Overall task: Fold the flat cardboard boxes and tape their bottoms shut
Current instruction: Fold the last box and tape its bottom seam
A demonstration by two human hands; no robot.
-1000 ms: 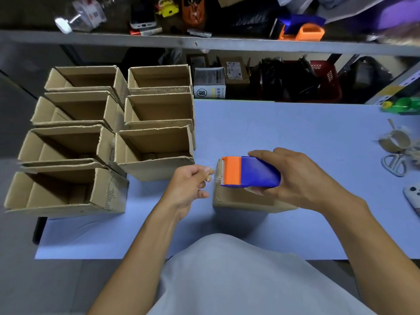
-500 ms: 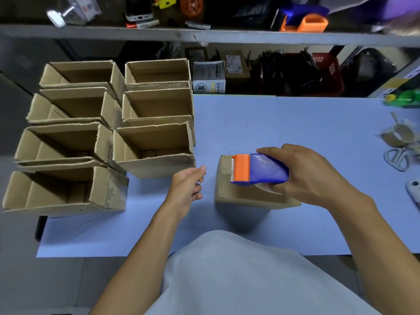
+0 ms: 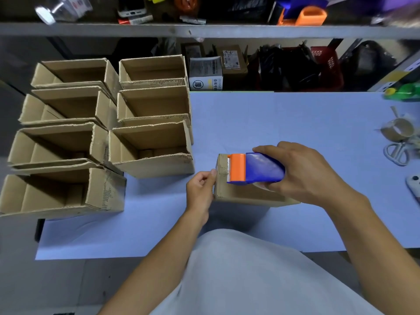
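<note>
Cardboard box (image 3: 247, 194), small, brown and corrugated, sits bottom-up on the near part of the pale blue table (image 3: 295, 123), directly in front of the person. It looks light and fairly stiff, likely to skid on the smooth surface under a pull, so bracing its short left end seems the sensible hold. The left hand (image 3: 201, 189) is there now, fingers curled with thumb and fingertip pressed at that end wall, apparently pinning a tape end, though clear tape is hard to make out. The right hand (image 3: 304, 173) wraps around a blue tape dispenser with an orange cutter head (image 3: 255, 169), resting on the box's upturned face near its left edge. Its flaps look closed and flat, edges slightly ragged. Farther left, 7 open brown cardboard boxes (image 3: 150, 151) stand in 2 columns, touching. At the far right lie a tape roll (image 3: 396, 130) and pale scissors (image 3: 397, 153).
</note>
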